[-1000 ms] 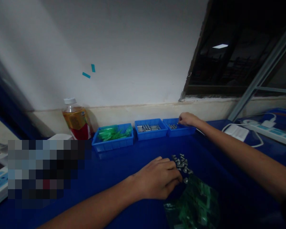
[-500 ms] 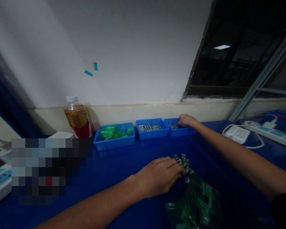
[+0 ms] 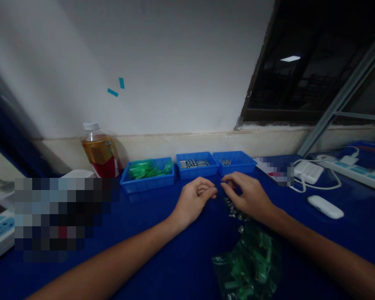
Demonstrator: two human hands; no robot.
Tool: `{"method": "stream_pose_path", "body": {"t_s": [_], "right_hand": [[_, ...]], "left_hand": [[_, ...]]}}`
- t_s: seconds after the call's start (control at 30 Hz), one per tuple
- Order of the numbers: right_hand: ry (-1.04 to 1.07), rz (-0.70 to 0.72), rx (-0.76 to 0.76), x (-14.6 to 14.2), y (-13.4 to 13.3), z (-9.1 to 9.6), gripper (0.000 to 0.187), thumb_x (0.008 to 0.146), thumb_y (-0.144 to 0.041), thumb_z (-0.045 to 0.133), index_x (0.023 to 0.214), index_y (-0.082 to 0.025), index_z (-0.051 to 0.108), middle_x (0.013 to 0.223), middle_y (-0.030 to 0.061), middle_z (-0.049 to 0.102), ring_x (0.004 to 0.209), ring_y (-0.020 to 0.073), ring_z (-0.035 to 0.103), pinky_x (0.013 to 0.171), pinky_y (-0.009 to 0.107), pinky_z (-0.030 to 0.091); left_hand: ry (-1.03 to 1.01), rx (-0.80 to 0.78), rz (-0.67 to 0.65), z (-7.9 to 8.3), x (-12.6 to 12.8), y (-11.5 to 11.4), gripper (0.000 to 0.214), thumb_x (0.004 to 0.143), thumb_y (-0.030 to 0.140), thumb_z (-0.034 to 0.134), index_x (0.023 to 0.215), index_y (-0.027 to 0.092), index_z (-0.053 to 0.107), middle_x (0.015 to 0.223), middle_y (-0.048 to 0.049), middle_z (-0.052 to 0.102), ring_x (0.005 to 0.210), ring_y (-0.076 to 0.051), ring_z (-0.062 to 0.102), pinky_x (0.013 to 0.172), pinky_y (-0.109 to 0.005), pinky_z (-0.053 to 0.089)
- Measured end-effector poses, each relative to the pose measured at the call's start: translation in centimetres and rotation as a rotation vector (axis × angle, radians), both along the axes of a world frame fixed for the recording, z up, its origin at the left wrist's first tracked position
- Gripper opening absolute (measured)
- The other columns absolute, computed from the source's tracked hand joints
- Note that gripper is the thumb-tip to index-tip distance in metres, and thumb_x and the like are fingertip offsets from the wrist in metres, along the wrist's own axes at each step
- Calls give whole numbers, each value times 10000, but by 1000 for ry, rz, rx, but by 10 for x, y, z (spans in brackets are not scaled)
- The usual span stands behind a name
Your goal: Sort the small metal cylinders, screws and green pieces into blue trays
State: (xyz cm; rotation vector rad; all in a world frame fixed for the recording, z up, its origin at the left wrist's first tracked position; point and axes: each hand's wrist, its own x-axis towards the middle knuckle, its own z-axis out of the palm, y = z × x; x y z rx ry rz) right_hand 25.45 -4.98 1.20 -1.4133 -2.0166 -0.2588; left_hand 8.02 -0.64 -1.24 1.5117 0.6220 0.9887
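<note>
While holding curled left hand (image 3: 192,200) and loosely curled right hand (image 3: 248,195) just apart over the desk (image 3: 158,221), cannot tell whether pinching anything; see screws (image 3: 232,211) partly beneath right hand, beside green bag (image 3: 248,266).

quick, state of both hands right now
Left hand: curled; whether it holds anything cannot be told.
Right hand: nearly pinched; whether it holds anything cannot be told.

A blue tabletop (image 3: 150,216) — trays (image 3: 198,172) from eleven to one o'clock, white case (image 3: 325,207) at three, green bag (image 3: 246,266) toward five, metal bits (image 3: 232,212) near it.
</note>
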Motion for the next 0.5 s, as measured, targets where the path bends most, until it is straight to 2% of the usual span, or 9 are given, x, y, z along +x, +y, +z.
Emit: {"method": "stream_pose_path", "body": {"t_s": [0.07,0.17,0.33,0.5], "right_hand": [[-56,55,8,-13,-9,-7,109,846,-203,504,892,-167,597,754,35,622,715,164,583,643,267,425],[-94,60,30,-23,-12,-10,92,829,-169,498,866,-168,583,757,40,620,739,176,578,664,285,425],[-111,15,29,-25,-16,-9,112,848,-273,531,820,-175,579,745,36,614,714,173,564,641,288,400],[-108,22,25,-27,-18,-9,134,866,-203,479,800,-171,592,733,36,604,698,163,555,638,283,382]], "left_hand": [[-36,-45,0,0,0,1,157,772,260,648,800,140,551,658,1,641,657,-120,614,670,-233,455],[-38,-46,8,1,-1,0,219,761,324,662,769,141,543,642,4,638,633,-117,606,643,-229,446],[1,19,27,4,-2,-3,232,747,324,672,742,138,533,665,-3,642,621,-108,591,592,-207,417],[31,47,36,4,-2,-3,245,775,348,636,726,151,499,635,5,618,612,-115,580,607,-225,433]]}}
